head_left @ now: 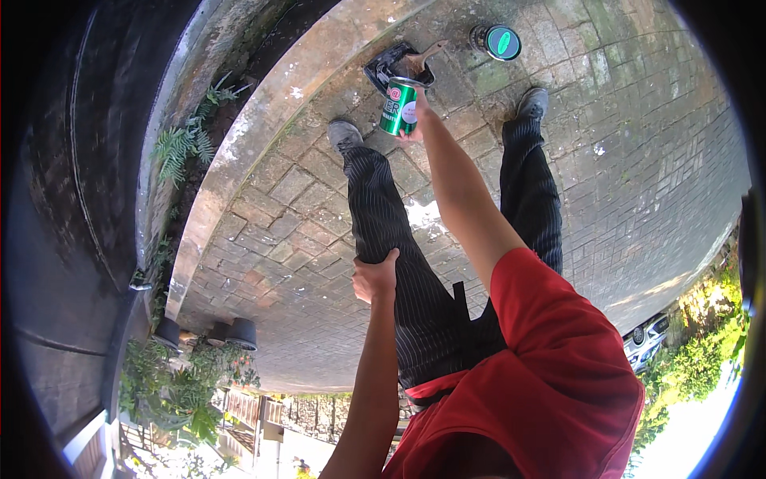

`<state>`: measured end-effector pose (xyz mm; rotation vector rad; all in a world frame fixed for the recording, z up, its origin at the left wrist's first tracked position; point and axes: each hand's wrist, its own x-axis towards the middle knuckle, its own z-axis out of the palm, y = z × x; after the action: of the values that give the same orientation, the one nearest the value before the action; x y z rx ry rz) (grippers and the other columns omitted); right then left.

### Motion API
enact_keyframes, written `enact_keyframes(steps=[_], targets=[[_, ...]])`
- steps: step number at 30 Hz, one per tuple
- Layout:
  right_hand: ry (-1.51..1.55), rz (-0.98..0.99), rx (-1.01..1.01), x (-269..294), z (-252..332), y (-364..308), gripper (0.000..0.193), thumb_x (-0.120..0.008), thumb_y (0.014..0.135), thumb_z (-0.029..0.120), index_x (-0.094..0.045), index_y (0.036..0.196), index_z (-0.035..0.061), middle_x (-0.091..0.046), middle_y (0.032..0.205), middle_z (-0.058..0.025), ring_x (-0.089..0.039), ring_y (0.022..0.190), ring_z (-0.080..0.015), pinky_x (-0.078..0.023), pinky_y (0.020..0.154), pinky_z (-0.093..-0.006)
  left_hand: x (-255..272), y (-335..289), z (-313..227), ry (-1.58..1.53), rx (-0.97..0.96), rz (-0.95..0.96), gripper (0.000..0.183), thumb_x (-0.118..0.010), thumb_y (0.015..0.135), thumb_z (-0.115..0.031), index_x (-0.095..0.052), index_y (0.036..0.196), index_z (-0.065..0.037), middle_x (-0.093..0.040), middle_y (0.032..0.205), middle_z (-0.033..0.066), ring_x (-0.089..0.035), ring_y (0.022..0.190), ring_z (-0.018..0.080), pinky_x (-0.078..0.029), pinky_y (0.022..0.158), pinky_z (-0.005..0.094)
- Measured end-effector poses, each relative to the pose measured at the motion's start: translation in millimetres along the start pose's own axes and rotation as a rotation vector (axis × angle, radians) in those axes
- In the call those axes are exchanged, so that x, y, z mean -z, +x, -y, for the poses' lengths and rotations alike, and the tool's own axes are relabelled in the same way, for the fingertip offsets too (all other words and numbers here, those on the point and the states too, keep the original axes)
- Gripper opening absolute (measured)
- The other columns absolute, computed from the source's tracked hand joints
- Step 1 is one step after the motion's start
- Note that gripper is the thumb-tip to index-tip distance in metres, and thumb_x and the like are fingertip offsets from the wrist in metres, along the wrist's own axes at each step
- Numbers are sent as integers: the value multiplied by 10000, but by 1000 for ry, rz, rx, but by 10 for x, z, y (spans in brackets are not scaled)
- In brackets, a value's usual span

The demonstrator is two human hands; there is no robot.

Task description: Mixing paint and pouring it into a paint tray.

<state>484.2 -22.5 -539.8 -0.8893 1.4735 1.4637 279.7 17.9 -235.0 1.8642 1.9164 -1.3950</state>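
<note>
My right hand [419,120] is wrapped round a green metal paint can [396,112], out in front of me. The can is tilted, its rim over a black paint tray [374,73] on the paving. Across the tray lies a paintbrush [432,51], its wooden handle pointing away to the right. What is inside the can is hidden. Closed round my left leg [415,299] near the knee is my left hand [374,278], on dark pinstriped trousers.
A dark round can [501,43] with a green-marked top stands to the right of the tray. Brick paving [295,188] lies under my feet. A pale concrete kerb [231,156] with ferns [185,148] behind it curves along the left. Plant pots [241,334] stand farther off.
</note>
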Motion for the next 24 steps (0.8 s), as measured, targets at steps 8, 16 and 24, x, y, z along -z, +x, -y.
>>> enact_keyframes(steps=[8, 16, 24], targets=[[-30, -4, -57, -56, 12, -37, 935, -346, 613, 854, -562, 1105, 88, -534, 1135, -209, -479, 1008, -449, -410, 578, -364, 31, 3, -7, -14, 26, 52, 799, -792, 548, -572, -597, 1111, -39, -665, 1044, 164, -637, 991, 328, -497, 850, 426], [59, -382, 256, -126, -595, 243, 851, -520, 668, 777, -457, 1230, 142, -528, 1124, -159, -533, 959, -325, -481, 635, -447, 25, 4, -14, -8, 32, 39, 777, -796, 551, -563, -608, 1089, -35, -668, 1033, 161, -642, 977, 325, -500, 849, 424], [282, 29, 409, -112, -994, 236, 808, -543, 670, 736, -441, 1209, 143, -537, 1092, -125, -548, 920, -290, -467, 642, -428, 64, 1, -51, 9, 46, 35, 776, -804, 544, -561, -613, 1084, -37, -673, 1020, 153, -648, 964, 319, -506, 839, 422]])
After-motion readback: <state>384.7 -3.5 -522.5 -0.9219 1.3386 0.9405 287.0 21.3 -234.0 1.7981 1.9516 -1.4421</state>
